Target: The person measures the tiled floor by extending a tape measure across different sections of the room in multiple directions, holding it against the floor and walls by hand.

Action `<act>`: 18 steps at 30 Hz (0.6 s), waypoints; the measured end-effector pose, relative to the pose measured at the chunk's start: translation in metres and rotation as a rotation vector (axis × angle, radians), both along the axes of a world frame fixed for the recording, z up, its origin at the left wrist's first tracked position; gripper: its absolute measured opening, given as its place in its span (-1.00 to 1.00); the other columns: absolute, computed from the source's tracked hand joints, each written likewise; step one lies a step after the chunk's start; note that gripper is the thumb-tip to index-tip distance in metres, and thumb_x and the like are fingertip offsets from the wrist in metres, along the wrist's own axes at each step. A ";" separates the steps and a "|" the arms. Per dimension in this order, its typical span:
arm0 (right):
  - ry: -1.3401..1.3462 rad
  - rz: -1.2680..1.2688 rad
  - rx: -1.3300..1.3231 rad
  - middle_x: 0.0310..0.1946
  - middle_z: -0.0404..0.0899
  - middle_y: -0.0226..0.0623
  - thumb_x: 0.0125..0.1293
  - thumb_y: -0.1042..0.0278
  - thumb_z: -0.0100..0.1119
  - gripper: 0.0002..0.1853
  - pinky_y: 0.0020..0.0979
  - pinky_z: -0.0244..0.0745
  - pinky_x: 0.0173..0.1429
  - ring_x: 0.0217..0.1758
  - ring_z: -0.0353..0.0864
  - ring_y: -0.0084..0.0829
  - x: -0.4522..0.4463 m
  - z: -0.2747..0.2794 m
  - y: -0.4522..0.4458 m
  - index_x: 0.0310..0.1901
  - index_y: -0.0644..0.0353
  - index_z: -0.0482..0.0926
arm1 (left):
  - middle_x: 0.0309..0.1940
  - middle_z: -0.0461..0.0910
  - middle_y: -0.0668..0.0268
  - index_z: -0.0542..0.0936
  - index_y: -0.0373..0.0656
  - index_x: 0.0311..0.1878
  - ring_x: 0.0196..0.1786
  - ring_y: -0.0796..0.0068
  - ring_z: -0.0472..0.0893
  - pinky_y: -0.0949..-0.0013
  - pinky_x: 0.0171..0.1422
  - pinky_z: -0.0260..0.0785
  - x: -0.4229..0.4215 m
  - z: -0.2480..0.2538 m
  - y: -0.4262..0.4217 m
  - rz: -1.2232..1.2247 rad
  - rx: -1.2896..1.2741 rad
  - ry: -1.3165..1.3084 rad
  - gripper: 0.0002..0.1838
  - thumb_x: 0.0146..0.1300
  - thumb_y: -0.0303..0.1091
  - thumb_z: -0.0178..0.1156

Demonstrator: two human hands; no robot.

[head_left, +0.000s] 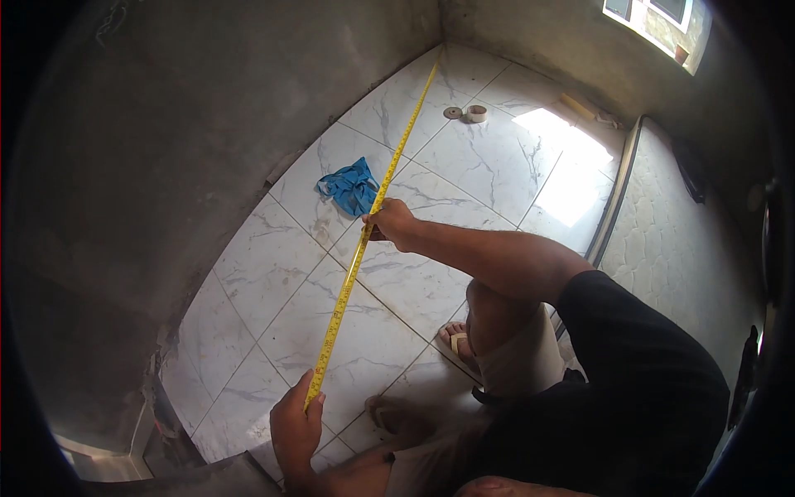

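A yellow tape measure (342, 306) runs extended over the tiled floor, from near my body to the far corner between the walls. At its near end my left hand (296, 422) is closed around the blade, thumb and finger on its edges. My right hand (392, 224) pinches the blade partway along, with the fingertips partly hidden behind it. Just beyond the right hand, a crumpled blue cloth or bag (352, 186) lies on the floor beside the blade. The tape's case cannot be made out.
A flat round disc (452, 113) and a roll of tape (476, 113) lie near the far corner. A mattress (662, 215) leans along the right wall. The bare grey wall (166, 166) borders the left side. My sandalled foot (457, 338) rests on the marble-patterned tiles (480, 174).
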State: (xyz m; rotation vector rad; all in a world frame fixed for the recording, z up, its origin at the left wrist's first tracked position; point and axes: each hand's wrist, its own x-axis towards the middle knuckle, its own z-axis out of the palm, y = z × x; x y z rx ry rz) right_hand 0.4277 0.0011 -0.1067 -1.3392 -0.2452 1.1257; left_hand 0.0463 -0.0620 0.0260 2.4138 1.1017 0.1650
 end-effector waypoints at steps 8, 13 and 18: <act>-0.005 0.043 -0.003 -0.16 0.53 -0.21 0.40 0.53 0.14 -0.76 -0.27 0.75 0.00 -0.13 0.67 -0.33 -0.004 0.011 -0.006 0.03 0.33 0.37 | -0.18 0.68 0.00 0.58 -0.23 0.18 -0.19 0.03 0.69 0.18 -0.12 0.51 -0.002 -0.005 0.008 0.046 -0.091 -0.005 -0.58 0.23 -0.43 0.27; -0.060 0.054 -0.053 -0.13 0.51 -0.21 0.38 0.53 0.13 -0.72 -0.28 0.72 -0.02 -0.07 0.64 -0.34 -0.006 0.004 -0.004 0.06 0.27 0.35 | -0.17 0.69 0.00 0.58 -0.23 0.17 -0.20 0.06 0.70 0.19 -0.12 0.52 -0.004 -0.012 0.015 0.071 -0.119 -0.031 -0.57 0.20 -0.43 0.29; -0.105 0.067 -0.086 -0.06 0.46 -0.21 0.34 0.48 0.17 -0.43 -0.22 0.67 0.03 0.01 0.59 -0.33 -0.010 0.006 -0.007 0.33 0.22 0.19 | -0.18 0.69 0.02 0.59 -0.22 0.16 -0.19 0.08 0.70 0.20 -0.12 0.52 0.000 -0.018 0.021 0.049 -0.093 -0.048 -0.57 0.19 -0.44 0.30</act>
